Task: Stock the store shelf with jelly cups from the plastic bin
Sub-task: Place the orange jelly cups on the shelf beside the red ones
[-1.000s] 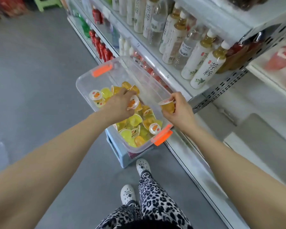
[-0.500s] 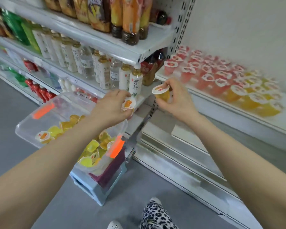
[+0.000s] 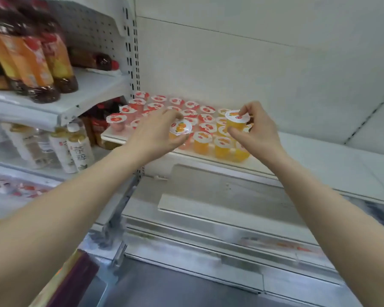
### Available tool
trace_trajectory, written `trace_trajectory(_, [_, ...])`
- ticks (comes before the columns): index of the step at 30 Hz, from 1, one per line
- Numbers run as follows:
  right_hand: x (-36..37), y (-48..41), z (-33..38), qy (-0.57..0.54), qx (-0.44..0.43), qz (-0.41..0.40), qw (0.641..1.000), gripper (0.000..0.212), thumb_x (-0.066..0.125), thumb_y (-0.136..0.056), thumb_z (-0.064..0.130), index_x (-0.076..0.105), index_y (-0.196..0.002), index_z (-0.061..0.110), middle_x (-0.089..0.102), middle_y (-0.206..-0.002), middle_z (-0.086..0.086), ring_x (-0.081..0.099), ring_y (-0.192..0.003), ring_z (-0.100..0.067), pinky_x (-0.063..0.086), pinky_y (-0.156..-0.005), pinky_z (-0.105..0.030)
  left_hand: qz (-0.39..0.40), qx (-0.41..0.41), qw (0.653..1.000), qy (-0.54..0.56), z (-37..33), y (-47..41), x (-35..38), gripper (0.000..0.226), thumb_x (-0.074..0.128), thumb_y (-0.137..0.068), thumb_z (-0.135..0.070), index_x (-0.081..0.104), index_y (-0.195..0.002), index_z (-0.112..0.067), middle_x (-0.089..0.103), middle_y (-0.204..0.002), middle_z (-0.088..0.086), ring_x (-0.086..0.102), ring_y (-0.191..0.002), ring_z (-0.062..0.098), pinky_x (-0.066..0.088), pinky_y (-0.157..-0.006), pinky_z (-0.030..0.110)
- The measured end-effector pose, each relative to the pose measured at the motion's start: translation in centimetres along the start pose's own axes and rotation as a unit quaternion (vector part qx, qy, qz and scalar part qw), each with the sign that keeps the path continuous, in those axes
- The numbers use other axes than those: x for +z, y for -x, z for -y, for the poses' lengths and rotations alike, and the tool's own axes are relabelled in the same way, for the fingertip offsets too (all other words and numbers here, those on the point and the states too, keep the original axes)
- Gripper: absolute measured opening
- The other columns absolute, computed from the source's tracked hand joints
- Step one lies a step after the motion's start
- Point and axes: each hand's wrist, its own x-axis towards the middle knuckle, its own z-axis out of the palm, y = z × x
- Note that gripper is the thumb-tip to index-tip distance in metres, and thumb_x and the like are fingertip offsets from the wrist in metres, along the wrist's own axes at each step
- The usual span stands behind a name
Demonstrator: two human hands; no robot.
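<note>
Risen to shelf [image 3: 319, 156] | left grip [image 3: 157, 131], right grip [image 3: 257, 127] each clasp one jelly cup [image 3: 180, 127] | rightward likely bare

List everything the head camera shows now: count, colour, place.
Red jelly cups: over a dozen, red, shelf's left and back.
Orange jelly cups: several, orange, shelf's front right.
Left-hand cup: one, orange, above the rows.
Right-hand cup: one, orange, above the orange rows.
Shelf: one, white, bare to the right.
Dark bottles: several, orange labels, upper left shelf.
Tea bottles: a few, white labels, lower left.
Left hand: grips its cup.
Right hand: pinches its cup.
</note>
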Motion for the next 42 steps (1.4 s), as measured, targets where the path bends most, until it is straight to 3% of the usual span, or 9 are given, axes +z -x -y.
trace_trajectory(6, [-6.1, -3.2, -8.9, 0.065, 0.042, -0.006, 0.997, 0.034, 0.074, -0.074, 0.032, 0.051, -0.099, 0.027, 0.062, -0.102, 0.005, 0.060, -0.089, -0.019, 0.047, -0.077, -0.035, -0.013, 0.007, 1.000, 0.019, -6.8, -6.3, 4.8, 0.052, 0.066, -0.085, -0.048, 0.055, -0.128, -0.022, 0.057, -0.127, -0.001, 0.052, -0.119, 0.017, 0.041, -0.095, 0.034])
trace_trajectory(10, [-6.6, -5.4, -13.9, 0.085, 0.077, 0.020, 0.993, 0.032, 0.073, -0.076, 0.031, 0.054, -0.102, 0.024, 0.062, -0.105, 0.001, 0.058, -0.095, -0.022, 0.048, -0.083, -0.037, -0.017, -0.006, 1.000, 0.016, -9.3, -9.1, 7.4, 0.053, 0.065, -0.085, -0.049, 0.055, -0.129, -0.022, 0.058, -0.126, -0.001, 0.052, -0.118, 0.017, 0.040, -0.095, 0.034])
trace_trajectory(14, [-5.2, -7.4, -17.7, 0.086, 0.081, 0.056, 0.991, 0.032, 0.073, -0.078, 0.028, 0.057, -0.104, 0.019, 0.061, -0.105, 0.000, 0.058, -0.097, -0.023, 0.040, -0.076, -0.030, -0.020, -0.039, 0.999, 0.009, -10.6, -11.2, 9.0, 0.054, 0.065, -0.084, -0.050, 0.056, -0.129, -0.022, 0.059, -0.125, 0.001, 0.054, -0.117, 0.019, 0.043, -0.095, 0.036])
trace_trajectory(23, [-1.9, -11.7, -21.6, 0.073, 0.079, 0.115, 0.987, 0.032, 0.073, -0.078, 0.023, 0.058, -0.106, 0.016, 0.063, -0.108, -0.006, 0.057, -0.100, -0.026, 0.042, -0.078, -0.033, -0.025, -0.084, 0.996, 0.002, -10.8, -14.8, 11.4, 0.053, 0.065, -0.082, -0.051, 0.057, -0.127, -0.024, 0.061, -0.118, -0.002, 0.058, -0.107, 0.018, 0.040, -0.081, 0.029])
trace_trajectory(29, [-1.0, -13.5, -22.7, 0.049, 0.081, 0.106, 0.990, 0.029, 0.072, -0.079, 0.025, 0.057, -0.103, 0.018, 0.062, -0.104, -0.002, 0.057, -0.096, -0.024, 0.042, -0.078, -0.033, -0.019, -0.091, 0.996, 0.017, -11.1, -16.7, 12.3, 0.053, 0.067, -0.082, -0.050, 0.058, -0.127, -0.024, 0.061, -0.119, -0.003, 0.058, -0.106, 0.016, 0.044, -0.084, 0.029])
trace_trajectory(34, [-0.8, -13.5, -23.3, 0.041, 0.061, 0.119, 0.990, 0.033, 0.073, -0.079, 0.027, 0.055, -0.105, 0.020, 0.059, -0.105, 0.000, 0.056, -0.095, -0.020, 0.038, -0.076, -0.030, -0.016, -0.086, 0.996, 0.031, -12.0, -18.1, 12.9, 0.053, 0.068, -0.081, -0.049, 0.057, -0.127, -0.025, 0.061, -0.118, -0.004, 0.058, -0.102, 0.013, 0.040, -0.078, 0.024])
trace_trajectory(37, [-1.6, -13.7, -23.7, 0.068, 0.031, 0.157, 0.985, 0.037, 0.074, -0.079, 0.025, 0.054, -0.110, 0.022, 0.055, -0.111, -0.002, 0.057, -0.097, -0.022, 0.037, -0.077, -0.029, 0.002, -0.077, 0.996, 0.054, -13.1, -18.7, 13.3, 0.058, 0.071, -0.079, -0.045, 0.055, -0.130, -0.023, 0.060, -0.119, -0.003, 0.059, -0.103, 0.014, 0.046, -0.085, 0.029])
trace_trajectory(42, [-4.8, -14.6, -23.9, 0.172, -0.063, 0.188, 0.965, 0.050, 0.065, -0.083, 0.020, 0.053, -0.131, 0.022, 0.048, -0.136, -0.003, 0.054, -0.116, -0.026, 0.042, -0.095, -0.040, 0.032, -0.049, 0.996, 0.074, -15.3, -19.7, 14.5, 0.057, 0.072, -0.079, -0.038, 0.055, -0.130, -0.021, 0.060, -0.119, -0.001, 0.059, -0.105, 0.016, 0.048, -0.091, 0.036])
